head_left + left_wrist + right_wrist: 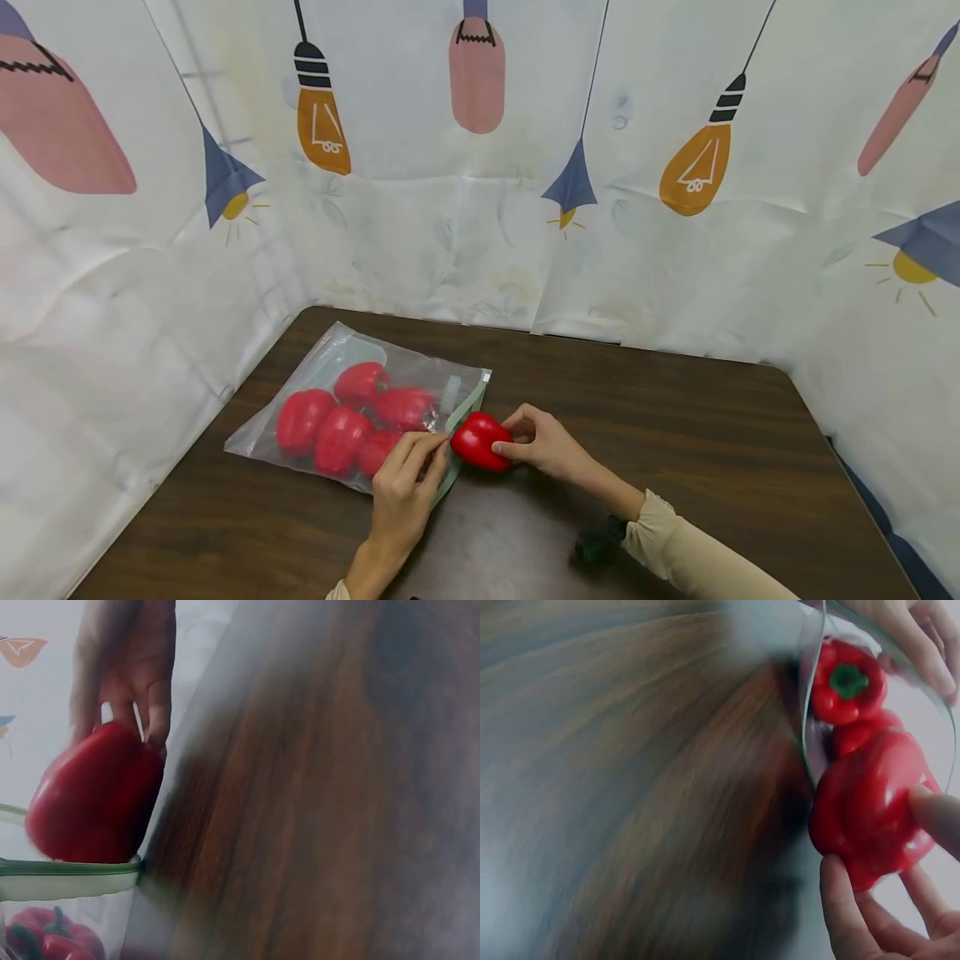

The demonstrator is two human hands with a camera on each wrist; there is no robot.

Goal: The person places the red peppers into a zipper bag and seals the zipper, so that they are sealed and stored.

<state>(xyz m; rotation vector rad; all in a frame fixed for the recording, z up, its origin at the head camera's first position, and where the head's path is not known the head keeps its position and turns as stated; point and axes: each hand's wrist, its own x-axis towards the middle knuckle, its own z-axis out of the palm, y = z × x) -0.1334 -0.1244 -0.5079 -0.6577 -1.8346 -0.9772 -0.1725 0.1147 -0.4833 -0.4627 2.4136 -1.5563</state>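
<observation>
A clear zip bag [258, 429] lies on the table with several red bell peppers [342, 440] inside. My left hand [401, 496] pinches the near part of the bag's green-edged mouth [75, 868]. Another red bell pepper [478, 442] is held in the fingers of my right hand [551, 450], right at that mouth. From the right wrist view, the mouth gapes open and the held pepper [874, 806] overlaps the opening, thumb and fingers around its near end. Inside, one pepper with a green stem [847, 682] faces out. How deep the held pepper sits in the mouth is hard to tell.
The dark brown wooden table [675, 433] extends to the right of the bag. White printed cloth [465, 250] hangs along the table's back and sides. A small dark green object [597, 543], too blurred to name, appears by my right wrist.
</observation>
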